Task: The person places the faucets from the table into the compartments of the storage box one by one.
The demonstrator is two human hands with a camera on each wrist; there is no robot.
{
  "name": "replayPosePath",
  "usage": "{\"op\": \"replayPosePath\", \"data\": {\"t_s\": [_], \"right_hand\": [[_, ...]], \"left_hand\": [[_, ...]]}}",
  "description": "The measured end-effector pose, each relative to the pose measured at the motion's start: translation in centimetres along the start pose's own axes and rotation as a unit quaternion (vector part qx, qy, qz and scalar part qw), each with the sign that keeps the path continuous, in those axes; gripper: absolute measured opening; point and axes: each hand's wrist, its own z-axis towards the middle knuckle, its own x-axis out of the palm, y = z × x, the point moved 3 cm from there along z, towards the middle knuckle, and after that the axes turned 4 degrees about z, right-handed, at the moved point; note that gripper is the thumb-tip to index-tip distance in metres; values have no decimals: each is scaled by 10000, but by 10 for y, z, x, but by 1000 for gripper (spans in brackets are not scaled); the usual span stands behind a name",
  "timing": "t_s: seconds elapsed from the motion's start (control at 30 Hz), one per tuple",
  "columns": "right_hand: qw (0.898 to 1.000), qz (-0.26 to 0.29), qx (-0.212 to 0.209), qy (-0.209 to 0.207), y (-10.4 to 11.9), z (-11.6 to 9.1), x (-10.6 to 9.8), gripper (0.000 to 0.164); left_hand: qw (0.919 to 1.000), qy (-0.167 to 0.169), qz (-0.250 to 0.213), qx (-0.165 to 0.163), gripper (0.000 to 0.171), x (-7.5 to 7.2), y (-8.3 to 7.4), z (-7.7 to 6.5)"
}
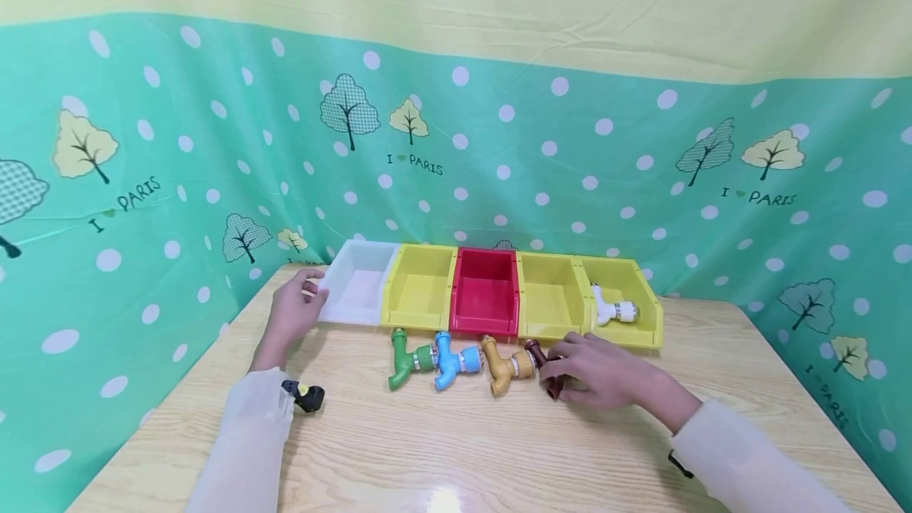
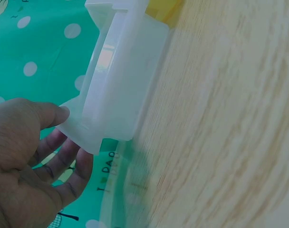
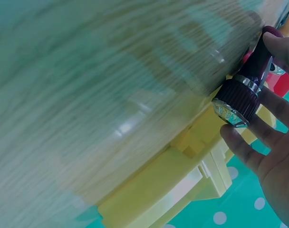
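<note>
My left hand (image 1: 299, 305) is at the left end of a row of bins, its thumb and fingers pinching the side edge of the white translucent bin (image 2: 120, 80). At the right end of a line of plastic taps, my right hand (image 1: 602, 370) grips a dark maroon tap (image 3: 251, 71). Thumb and fingers lie on either side of it in the right wrist view, where its ribbed knob (image 3: 236, 100) faces the camera. Left of this tap lie an ochre tap (image 1: 502, 368), a blue tap (image 1: 456, 360) and a green tap (image 1: 411, 360).
Right of the white bin stand a yellow bin (image 1: 419, 318), a red bin (image 1: 486, 321) and two more yellow bins, with a white tap (image 1: 613, 310) in the rightmost. A patterned green and yellow curtain (image 1: 499, 141) hangs behind the wooden table (image 1: 427, 450).
</note>
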Motion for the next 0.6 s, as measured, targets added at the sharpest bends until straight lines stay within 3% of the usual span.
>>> {"op": "replayPosePath", "data": {"t_s": [0.6], "right_hand": [[9998,61,161,22,6,-1,1,23]], "left_hand": [[10000,20,-25,0,38,-1,0,-1]]}}
